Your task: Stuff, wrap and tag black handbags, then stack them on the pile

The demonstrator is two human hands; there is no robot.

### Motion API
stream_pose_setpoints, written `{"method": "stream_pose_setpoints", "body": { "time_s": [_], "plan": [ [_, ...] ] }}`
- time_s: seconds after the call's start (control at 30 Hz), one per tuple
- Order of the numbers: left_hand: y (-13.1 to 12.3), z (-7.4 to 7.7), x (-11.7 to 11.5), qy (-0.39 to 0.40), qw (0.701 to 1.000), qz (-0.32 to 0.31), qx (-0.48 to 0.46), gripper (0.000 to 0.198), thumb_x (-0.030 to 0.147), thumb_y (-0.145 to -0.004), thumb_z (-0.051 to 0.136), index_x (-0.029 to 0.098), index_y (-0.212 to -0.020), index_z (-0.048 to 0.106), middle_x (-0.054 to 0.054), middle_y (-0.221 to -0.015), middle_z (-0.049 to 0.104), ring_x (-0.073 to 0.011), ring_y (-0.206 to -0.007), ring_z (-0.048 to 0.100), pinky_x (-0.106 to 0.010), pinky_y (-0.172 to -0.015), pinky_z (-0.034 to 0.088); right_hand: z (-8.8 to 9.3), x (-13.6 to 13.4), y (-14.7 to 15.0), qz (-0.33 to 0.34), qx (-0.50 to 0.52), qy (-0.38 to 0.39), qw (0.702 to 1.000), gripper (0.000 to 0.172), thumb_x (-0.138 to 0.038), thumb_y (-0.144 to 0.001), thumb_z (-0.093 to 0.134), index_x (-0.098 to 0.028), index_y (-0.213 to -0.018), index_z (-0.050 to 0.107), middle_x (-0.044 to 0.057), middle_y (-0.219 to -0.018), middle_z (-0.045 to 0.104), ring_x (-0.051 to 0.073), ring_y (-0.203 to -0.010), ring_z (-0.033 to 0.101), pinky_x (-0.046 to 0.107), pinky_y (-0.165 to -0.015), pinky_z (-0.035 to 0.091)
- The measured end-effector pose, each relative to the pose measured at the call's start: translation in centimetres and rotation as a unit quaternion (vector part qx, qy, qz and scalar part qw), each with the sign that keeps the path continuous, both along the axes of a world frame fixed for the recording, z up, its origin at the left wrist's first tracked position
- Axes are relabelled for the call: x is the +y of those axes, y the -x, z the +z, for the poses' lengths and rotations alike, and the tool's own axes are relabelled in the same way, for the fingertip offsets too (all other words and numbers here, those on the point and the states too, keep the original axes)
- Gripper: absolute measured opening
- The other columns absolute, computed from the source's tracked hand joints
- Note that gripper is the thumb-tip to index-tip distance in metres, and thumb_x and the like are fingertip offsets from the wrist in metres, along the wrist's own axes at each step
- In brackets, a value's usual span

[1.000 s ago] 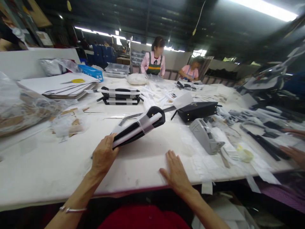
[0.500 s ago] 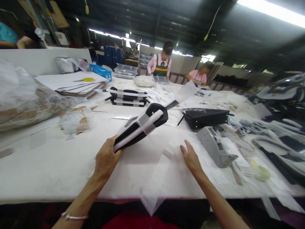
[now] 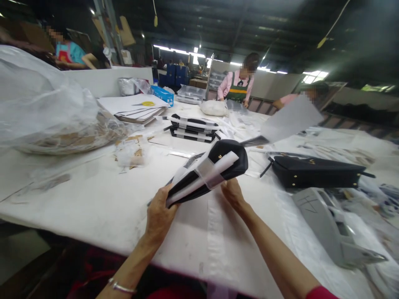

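Observation:
My left hand (image 3: pixel 159 214) grips the near end of a flat black bag (image 3: pixel 208 172) wrapped in white paper and held tilted above the white table (image 3: pixel 93 199). My right hand (image 3: pixel 233 194) reaches under the bag's far side and touches it; its fingertips are hidden behind the bag. A clear plastic sheet (image 3: pixel 218 232) lies on the table beneath both hands.
A second black bag (image 3: pixel 314 171) lies to the right, with a grey tape dispenser (image 3: pixel 330 226) nearer me. A stack of wrapped black bags (image 3: pixel 193 126) sits further back, plastic-bagged cardboard (image 3: pixel 59 133) at left, stacked white boards with yellow scissors (image 3: pixel 137 109). Other people work at the far side.
My right hand left the table surface and moved up to the bag's far side. The view has swung to the left. My left hand keeps its hold on the bag.

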State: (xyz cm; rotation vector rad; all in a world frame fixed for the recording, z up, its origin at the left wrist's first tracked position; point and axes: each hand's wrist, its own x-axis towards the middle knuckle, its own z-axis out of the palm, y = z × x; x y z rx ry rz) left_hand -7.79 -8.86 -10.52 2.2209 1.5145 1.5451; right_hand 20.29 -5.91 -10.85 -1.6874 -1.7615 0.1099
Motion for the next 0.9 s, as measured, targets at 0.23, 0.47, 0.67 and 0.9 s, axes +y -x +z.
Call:
{"method": "stream_pose_setpoints", "body": {
  "time_s": [0.23,0.47,0.67,0.9],
  "plan": [
    [-1.0,-0.4,-0.1,-0.031,0.998,-0.043,0.042,0.047,0.005,-0.081,0.055,0.020,-0.125,0.052,-0.007,-0.112,0.066,-0.0227,-0.104,0.063,-0.036,-0.093,0.053,-0.3,-5.7,1.5,0.202,-0.097,0.058,0.973,0.035,-0.037,-0.095,0.054,-0.024,-0.127,0.058,0.011,-0.131,0.061,0.030,-0.124,0.053,0.050,-0.104,0.044],
    [-4.6,-0.2,0.7,-0.114,0.972,-0.076,0.189,0.038,0.005,-0.086,0.050,0.016,-0.123,0.055,-0.010,-0.107,0.067,-0.0240,-0.097,0.062,-0.039,-0.080,0.054,-1.9,-7.8,3.3,0.162,-0.102,-0.022,0.981,0.029,-0.025,-0.096,0.049,-0.022,-0.122,0.063,0.010,-0.107,0.073,0.026,-0.098,0.068,0.042,-0.086,0.057],
    [-5.0,-0.6,-0.6,-0.141,0.948,-0.121,0.259,0.030,0.011,-0.095,0.041,0.014,-0.120,0.058,-0.012,-0.110,0.065,-0.0254,-0.104,0.060,-0.041,-0.087,0.052,5.8,-13.0,3.2,0.276,-0.043,-0.131,0.951,0.028,-0.011,-0.090,0.057,-0.022,-0.114,0.066,0.006,-0.095,0.074,0.018,-0.088,0.069,0.028,-0.079,0.055],
    [-4.3,-0.4,-1.1,-0.151,0.937,-0.137,0.284,0.037,0.008,-0.096,0.034,0.011,-0.125,0.056,-0.014,-0.114,0.063,-0.0270,-0.112,0.057,-0.044,-0.094,0.050,9.9,4.2,0.4,-0.047,0.133,0.226,0.964,0.024,-0.039,-0.074,0.074,-0.018,-0.064,0.069,0.004,-0.064,0.069,0.019,-0.069,0.067,0.027,-0.069,0.051]
  ]
}}
